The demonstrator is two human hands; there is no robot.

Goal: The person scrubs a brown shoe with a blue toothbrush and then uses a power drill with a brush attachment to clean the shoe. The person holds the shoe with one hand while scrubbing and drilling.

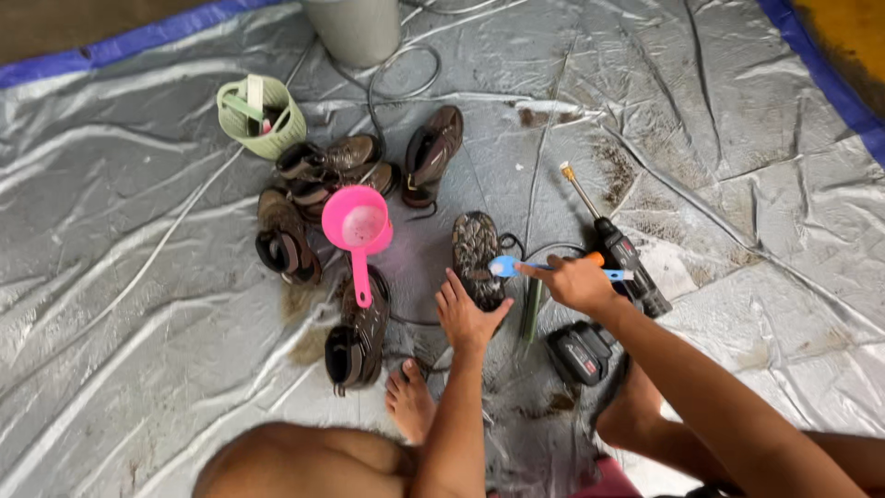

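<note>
A muddy shoe (477, 251) lies sole-up on the grey tarp (138, 277) in front of me. My left hand (466, 314) rests flat on the near end of its sole. My right hand (573, 281) grips a small blue-headed brush (505, 266) with an orange and blue handle, its head touching the right edge of the sole.
Several more brown shoes (318, 175) lie to the left around a pink scoop (358, 226). A green basket (258, 115) and a grey bucket (355, 28) stand farther back. A black spray gun (619, 254) and its battery unit (579, 352) sit by my right arm. My bare foot (410, 401) is below.
</note>
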